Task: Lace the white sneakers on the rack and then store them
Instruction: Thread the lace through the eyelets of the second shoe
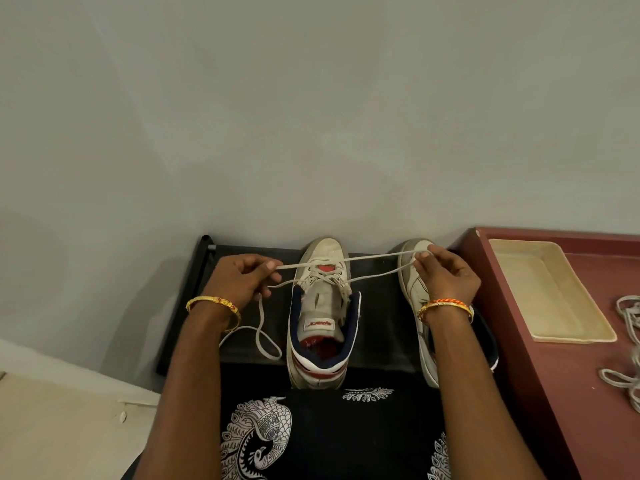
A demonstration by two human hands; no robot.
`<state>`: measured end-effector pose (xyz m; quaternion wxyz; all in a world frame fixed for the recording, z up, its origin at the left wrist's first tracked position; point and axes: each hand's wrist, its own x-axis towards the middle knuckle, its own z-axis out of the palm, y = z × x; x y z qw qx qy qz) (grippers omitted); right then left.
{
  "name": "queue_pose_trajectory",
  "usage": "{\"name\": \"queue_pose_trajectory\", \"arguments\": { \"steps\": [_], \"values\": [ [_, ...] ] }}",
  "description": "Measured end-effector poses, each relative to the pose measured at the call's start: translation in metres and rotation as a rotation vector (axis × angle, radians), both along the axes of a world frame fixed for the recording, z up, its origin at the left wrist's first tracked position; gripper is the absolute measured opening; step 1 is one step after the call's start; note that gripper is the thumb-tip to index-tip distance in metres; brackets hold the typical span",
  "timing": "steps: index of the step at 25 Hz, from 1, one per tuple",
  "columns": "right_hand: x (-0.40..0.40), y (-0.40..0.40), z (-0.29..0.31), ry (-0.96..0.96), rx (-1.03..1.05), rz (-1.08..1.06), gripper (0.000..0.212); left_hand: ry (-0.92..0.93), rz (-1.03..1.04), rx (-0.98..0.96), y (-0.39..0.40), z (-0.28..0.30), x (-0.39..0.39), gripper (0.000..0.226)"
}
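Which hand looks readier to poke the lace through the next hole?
Probably the left hand: it pinches the lace with slack trailing on the rack, right beside the middle sneaker. The right hand holds its strand farther off, over the other sneaker.

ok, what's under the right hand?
The second sneaker, on the black rack. The right hand and forearm cover its middle, so its eyelets can't be seen. Toe and outer side show.

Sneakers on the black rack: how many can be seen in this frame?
2. One sneaker sits mid-rack, its lace pulled out by both hands. The second sneaker is at the rack's right end, partly hidden behind the right hand.
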<state>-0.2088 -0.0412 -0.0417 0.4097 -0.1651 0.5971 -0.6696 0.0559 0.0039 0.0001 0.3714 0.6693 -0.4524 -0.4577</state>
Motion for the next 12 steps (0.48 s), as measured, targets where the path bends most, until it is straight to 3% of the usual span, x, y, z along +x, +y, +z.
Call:
{"name": "queue_pose_trajectory", "arguments": {
  "steps": [4,5,8,9,10,12],
  "values": [
    [0.001,-0.002,0.0,0.108,0.028,-0.085,0.017,-0.125,0.277,-0.011,-0.005,-0.013,0.006,0.007],
    [0.003,-0.001,0.001,0.214,0.068,-0.092,0.016,-0.109,0.291,-0.009,-0.008,-0.015,0.005,0.008],
    [0.013,0.003,0.007,0.83,0.316,-0.005,0.032,0.059,0.148,0.009,-0.013,-0.012,-0.007,0.015],
    [0.019,0.005,0.012,0.998,0.315,0.042,0.038,0.114,0.098,0.011,-0.013,-0.01,-0.013,0.013],
    [0.027,0.007,0.017,1.111,0.228,0.131,0.038,0.158,0.061,0.006,-0.014,-0.006,-0.02,0.009],
    [0.044,0.011,0.026,1.162,-0.068,0.509,0.035,0.165,0.015,-0.033,-0.015,-0.005,-0.032,0.007]
  ]
}}
